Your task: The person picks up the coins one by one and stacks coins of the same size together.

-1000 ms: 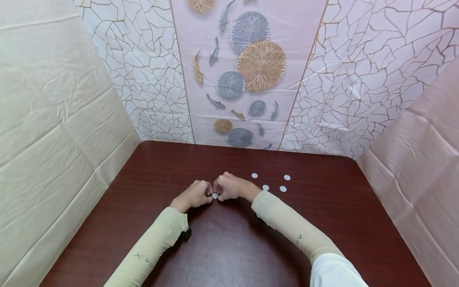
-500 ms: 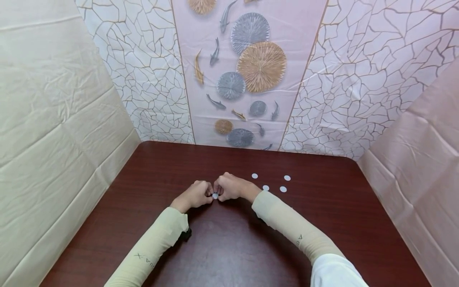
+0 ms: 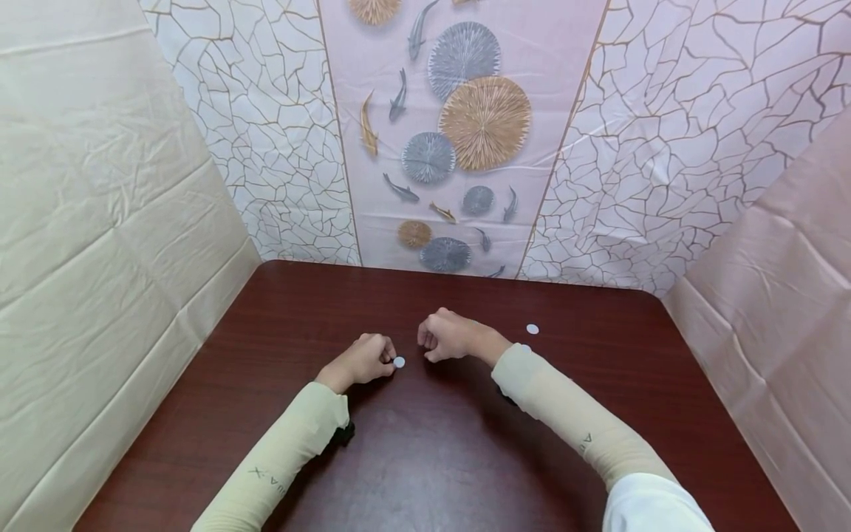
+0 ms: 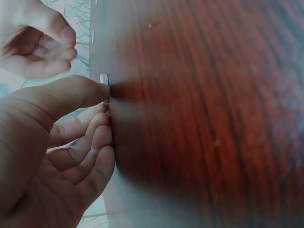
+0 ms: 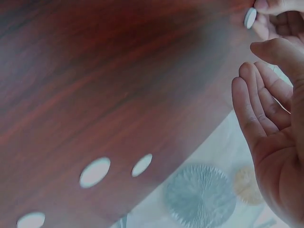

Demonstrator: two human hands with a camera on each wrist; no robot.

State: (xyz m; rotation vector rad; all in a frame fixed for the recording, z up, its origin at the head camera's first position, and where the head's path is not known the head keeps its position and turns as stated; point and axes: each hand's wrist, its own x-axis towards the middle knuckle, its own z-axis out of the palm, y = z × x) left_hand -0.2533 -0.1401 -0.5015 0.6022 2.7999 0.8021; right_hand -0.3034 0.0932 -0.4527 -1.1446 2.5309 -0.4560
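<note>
Leaving the white disc (image 3: 400, 362) on the table (image 3: 425, 451), the right hand (image 3: 457, 336), its fingers loosely bent and holding nothing, had moved toward the other discs (image 5: 95, 172), so that, it seemed, only the left hand (image 3: 361, 360), thumb and fingertip pinching the disc's edge, was now steadying it.

- Dark reddish-brown, wood-grained worktop (image 3: 425, 458), far corners rounded, a pale sheen on its near middle.
- Creased cream fabric hanging (image 3: 100, 207) along the left side.
- Creased pale pink fabric hanging (image 3: 764, 332) along the right.
- White fabric panels (image 3: 279, 125) at the back, veined with crackle lines.
- Between them, a pale pink fabric panel (image 3: 558, 44) printed with slender grey and gold fish (image 3: 398, 96) and round grey and gold motifs (image 3: 488, 125), the largest gold one overlapping a grey one.
</note>
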